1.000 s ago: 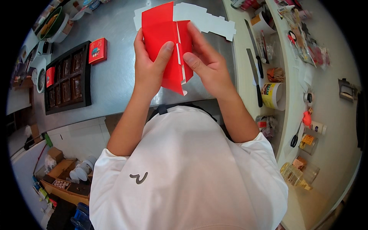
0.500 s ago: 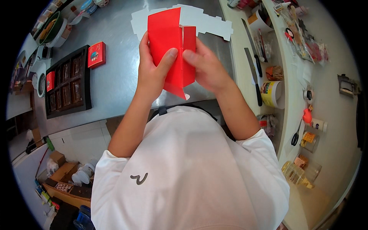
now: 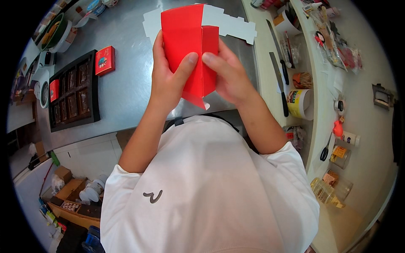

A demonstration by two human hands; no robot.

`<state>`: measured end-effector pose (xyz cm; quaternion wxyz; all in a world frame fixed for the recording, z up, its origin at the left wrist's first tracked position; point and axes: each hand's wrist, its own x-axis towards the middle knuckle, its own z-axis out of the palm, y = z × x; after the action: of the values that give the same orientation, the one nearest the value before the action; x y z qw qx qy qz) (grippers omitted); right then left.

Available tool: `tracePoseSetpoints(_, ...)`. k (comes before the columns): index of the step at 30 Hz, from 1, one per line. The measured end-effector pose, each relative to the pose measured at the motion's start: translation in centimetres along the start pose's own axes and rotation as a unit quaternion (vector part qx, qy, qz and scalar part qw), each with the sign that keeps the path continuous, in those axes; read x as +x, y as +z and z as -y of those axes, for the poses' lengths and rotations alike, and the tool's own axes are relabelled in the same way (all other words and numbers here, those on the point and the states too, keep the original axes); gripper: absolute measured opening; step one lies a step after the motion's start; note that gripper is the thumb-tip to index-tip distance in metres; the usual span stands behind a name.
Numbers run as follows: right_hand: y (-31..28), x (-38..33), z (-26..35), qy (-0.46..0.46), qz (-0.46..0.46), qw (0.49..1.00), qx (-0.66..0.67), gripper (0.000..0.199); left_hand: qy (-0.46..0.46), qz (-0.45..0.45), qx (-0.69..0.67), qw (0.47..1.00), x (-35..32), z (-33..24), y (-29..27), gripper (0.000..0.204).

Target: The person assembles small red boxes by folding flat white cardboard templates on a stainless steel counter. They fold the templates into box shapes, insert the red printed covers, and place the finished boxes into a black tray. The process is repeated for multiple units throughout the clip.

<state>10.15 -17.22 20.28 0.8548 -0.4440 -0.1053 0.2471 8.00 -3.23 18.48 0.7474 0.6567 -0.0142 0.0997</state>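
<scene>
Between both hands I hold a red cardboard box point(image 3: 182, 44), partly folded, with flaps standing out at its far and near ends. My left hand point(image 3: 171, 78) grips its left side, thumb pressed on the red face. On the right side, my right hand point(image 3: 230, 71) has its fingers behind the box and its thumb by the folded edge. A flat white die-cut card sheet point(image 3: 232, 24) lies on the metal table beyond. To the left stands a small finished red box point(image 3: 105, 60), beside a black tray point(image 3: 96, 88) of dark wrapped pieces.
The steel table point(image 3: 126, 95) reaches to a pale shelf on the right. Two long knives point(image 3: 279, 80) lie there near a white tub point(image 3: 298, 103). Bowls point(image 3: 63, 38) crowd the far left corner. Scissors point(image 3: 325, 152) lie further right, near glass jars.
The gap along the box's right folded edge has closed up. My right thumb has settled against that edge, and the box has shifted slightly right and away from me.
</scene>
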Motion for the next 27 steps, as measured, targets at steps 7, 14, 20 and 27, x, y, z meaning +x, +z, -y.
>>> tracePoseSetpoints(7,-0.5,-0.1,-1.0,-0.046,0.012,0.993,-0.109,0.083,-0.054,0.013,-0.075,0.996,0.4,0.0,0.0,0.073)
tracePoseSetpoints(14,-1.5,0.7,-1.9,-0.104,-0.035,0.99,-0.084,0.101,-0.024,0.029,0.035,0.999,0.9,1.3,-0.7,0.064)
tracePoseSetpoints(20,-2.1,1.9,-3.4,-0.258,-0.134,0.82,-0.493,0.114,0.0,0.081,-0.033,0.996,0.5,-1.3,0.4,0.065)
tracePoseSetpoints(27,-2.2,0.9,-0.3,-0.27,-0.033,0.862,-0.428,0.102,-0.078,0.045,-0.118,0.989,1.8,-0.9,-2.4,0.041)
